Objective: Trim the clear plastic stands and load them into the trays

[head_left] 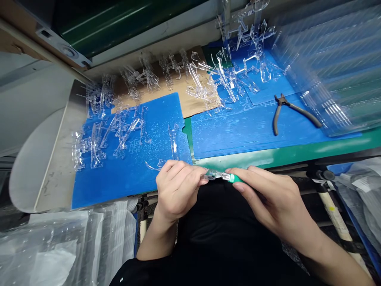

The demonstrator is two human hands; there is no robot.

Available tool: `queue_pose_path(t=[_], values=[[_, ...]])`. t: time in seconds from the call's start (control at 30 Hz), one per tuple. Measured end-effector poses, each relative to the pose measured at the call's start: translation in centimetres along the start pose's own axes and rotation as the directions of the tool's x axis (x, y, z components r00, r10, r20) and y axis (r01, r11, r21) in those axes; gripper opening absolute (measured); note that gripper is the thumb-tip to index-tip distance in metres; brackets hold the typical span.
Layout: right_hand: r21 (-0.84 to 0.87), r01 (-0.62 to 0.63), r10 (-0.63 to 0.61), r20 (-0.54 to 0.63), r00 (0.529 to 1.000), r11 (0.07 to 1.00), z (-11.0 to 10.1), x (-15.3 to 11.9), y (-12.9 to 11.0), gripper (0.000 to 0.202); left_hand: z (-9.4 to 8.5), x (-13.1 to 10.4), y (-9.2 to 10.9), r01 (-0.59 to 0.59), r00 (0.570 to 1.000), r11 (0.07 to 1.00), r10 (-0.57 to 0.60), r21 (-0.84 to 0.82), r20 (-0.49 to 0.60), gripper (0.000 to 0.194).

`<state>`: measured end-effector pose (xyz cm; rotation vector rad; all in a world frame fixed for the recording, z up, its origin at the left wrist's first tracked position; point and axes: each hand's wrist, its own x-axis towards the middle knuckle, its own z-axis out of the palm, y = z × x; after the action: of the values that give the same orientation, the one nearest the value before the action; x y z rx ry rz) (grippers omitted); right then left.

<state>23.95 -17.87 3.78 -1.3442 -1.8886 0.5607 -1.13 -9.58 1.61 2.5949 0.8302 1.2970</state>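
Near my body, my left hand point(180, 186) is closed around a clear plastic part point(210, 174), and most of that part is hidden by the fingers. My right hand point(268, 194) pinches a small green-handled knife point(235, 178). Its metal end points left and meets the clear part, or lies right beside it. Just beyond my left hand, a loose clear plastic piece point(173, 141) lies on the blue sheet point(143, 178).
Clusters of clear plastic parts point(119, 127) spread over the blue sheets and brown cardboard point(169, 89). Grey-handled nippers point(281, 104) lie at the right, near stacked clear trays point(333, 79). Packed clear bags point(74, 238) stand lower left. A green roller point(113, 24) runs above the bench.
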Motion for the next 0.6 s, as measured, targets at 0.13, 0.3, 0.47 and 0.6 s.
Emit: queue_pose_path(t=[0.13, 0.3, 0.47, 0.6], values=[[-0.036, 0.006, -0.009, -0.066, 0.998, 0.999, 0.8, 0.5, 1.3, 0.023, 0.2, 0.3, 0.8, 0.017, 0.999, 0.996, -0.014, -0.082, 0.036, 0.010], [-0.026, -0.009, 0.004, -0.182, 0.983, 1.000, 1.2, 1.3, 2.4, 0.021, 0.7, -0.1, 1.8, 0.086, 0.994, 0.974, -0.071, -0.208, 0.078, 0.012], [0.097, -0.064, 0.083, -0.199, 0.977, 0.993, 0.6, 1.4, 1.9, 0.021, 0.5, 0.5, 1.9, 0.075, 0.990, 0.970, -0.045, -0.233, 0.134, 0.009], [0.320, -0.219, 0.276, -0.142, 0.951, 0.922, -0.1, 2.1, 1.2, 0.011, 1.2, 2.0, 3.2, -0.077, 0.958, 0.990, 0.105, -0.114, 0.266, 0.030]])
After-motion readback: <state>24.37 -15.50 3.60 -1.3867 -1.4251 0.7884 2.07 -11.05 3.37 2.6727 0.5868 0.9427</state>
